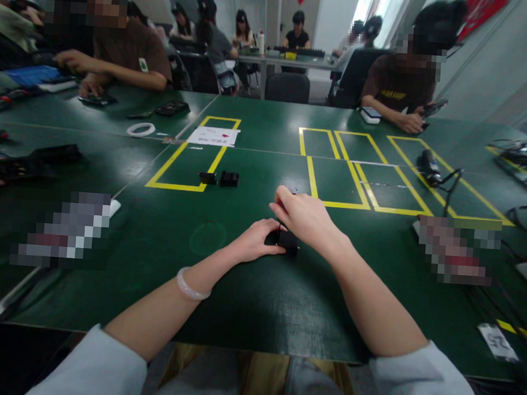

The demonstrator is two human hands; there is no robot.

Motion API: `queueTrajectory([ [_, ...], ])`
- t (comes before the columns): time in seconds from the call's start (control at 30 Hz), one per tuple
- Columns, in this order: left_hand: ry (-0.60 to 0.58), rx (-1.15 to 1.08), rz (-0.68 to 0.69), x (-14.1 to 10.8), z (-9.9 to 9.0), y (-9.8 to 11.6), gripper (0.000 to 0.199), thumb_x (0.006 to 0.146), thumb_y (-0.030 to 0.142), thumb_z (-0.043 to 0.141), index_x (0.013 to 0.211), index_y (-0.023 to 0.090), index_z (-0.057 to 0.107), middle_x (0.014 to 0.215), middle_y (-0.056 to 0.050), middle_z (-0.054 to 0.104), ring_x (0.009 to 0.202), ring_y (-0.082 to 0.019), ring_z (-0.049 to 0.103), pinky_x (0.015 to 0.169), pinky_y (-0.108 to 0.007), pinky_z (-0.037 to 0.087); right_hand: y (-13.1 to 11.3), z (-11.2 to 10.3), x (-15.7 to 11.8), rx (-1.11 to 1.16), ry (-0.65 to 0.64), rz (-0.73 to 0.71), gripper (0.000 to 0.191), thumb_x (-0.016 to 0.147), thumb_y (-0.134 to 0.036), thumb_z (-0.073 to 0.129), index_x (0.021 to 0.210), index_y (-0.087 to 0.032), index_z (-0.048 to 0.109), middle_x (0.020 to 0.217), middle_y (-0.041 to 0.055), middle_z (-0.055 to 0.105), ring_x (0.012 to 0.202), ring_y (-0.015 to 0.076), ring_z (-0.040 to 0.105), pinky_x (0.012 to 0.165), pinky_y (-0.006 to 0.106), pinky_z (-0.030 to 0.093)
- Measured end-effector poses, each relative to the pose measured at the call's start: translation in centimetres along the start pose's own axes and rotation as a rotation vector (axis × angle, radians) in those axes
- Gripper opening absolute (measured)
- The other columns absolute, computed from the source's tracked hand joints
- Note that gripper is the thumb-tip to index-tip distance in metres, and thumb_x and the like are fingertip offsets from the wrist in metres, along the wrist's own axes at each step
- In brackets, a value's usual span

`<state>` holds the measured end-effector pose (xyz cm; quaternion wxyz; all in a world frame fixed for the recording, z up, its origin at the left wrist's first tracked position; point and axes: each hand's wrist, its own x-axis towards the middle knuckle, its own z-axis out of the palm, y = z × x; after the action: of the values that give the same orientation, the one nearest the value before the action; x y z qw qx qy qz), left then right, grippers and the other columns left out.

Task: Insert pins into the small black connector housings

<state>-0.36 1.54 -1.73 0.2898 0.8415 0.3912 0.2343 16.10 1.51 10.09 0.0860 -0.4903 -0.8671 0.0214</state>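
Observation:
A small black block-shaped part rests on the green table in front of me, with small shiny bits at its edges. My left hand is closed around its left side, thumb low and fingers behind. Just above the part, my right hand is curled with its fingers pressed together. A thin dark line shows between that hand and the part, but what the fingers hold is hidden. Beyond the hands, two small black parts lie side by side, a left piece and a right piece.
Yellow tape outlines mark the green table. A paper sheet and a white tape roll lie farther off. Blurred-out devices flank me. A black device on a stand and cables are at right. Other people sit across the table.

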Motion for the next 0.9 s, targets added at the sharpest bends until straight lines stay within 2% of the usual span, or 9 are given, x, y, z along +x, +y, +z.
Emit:
queueTrajectory([
  [0.27, -0.007, 0.024, -0.005, -0.01, -0.04, -0.04, 0.047, 0.082, 0.044, 0.073, 0.121, 0.020, 0.061, 0.124, -0.010, 0.065, 0.115, -0.031, 0.059, 0.100, -0.043, 0.043, 0.03, -0.15, -0.01, 0.006, -0.021, 0.006, 0.024, 0.100, -0.028, 0.034, 0.115, -0.019, 0.051, 0.091, 0.0060, 0.073, 0.075, 0.0196, 0.066, 0.058, 0.027, 0.031],
  [0.53, -0.001, 0.002, -0.007, 0.00, -0.04, -0.02, 0.044, 0.081, 0.043, 0.073, 0.117, 0.020, 0.062, 0.125, -0.009, 0.065, 0.118, -0.032, 0.058, 0.103, -0.045, 0.042, -0.18, -0.22, -0.07, -0.009, -0.015, -0.006, 0.025, 0.101, -0.036, 0.036, 0.111, -0.020, 0.052, 0.092, 0.0065, 0.073, 0.080, 0.0207, 0.066, 0.060, 0.028, 0.033],
  [0.77, 0.006, -0.009, -0.013, 0.01, -0.05, 0.08, 0.044, 0.081, 0.043, 0.074, 0.117, 0.020, 0.062, 0.124, -0.009, 0.065, 0.116, -0.031, 0.059, 0.100, -0.044, 0.044, -0.28, -0.44, -0.18, -0.007, -0.037, 0.000, 0.024, 0.100, -0.027, 0.033, 0.114, -0.019, 0.052, 0.091, 0.0061, 0.073, 0.075, 0.0185, 0.065, 0.059, 0.027, 0.031],
  [0.9, 0.003, -0.013, -0.005, 0.00, -0.01, 0.11, 0.045, 0.081, 0.041, 0.074, 0.118, 0.020, 0.062, 0.124, -0.009, 0.065, 0.117, -0.031, 0.058, 0.102, -0.044, 0.043, -0.19, -0.38, -0.14, 0.002, -0.026, -0.008, 0.026, 0.101, -0.034, 0.035, 0.111, -0.019, 0.053, 0.091, 0.0062, 0.073, 0.078, 0.0198, 0.066, 0.059, 0.027, 0.031],
])
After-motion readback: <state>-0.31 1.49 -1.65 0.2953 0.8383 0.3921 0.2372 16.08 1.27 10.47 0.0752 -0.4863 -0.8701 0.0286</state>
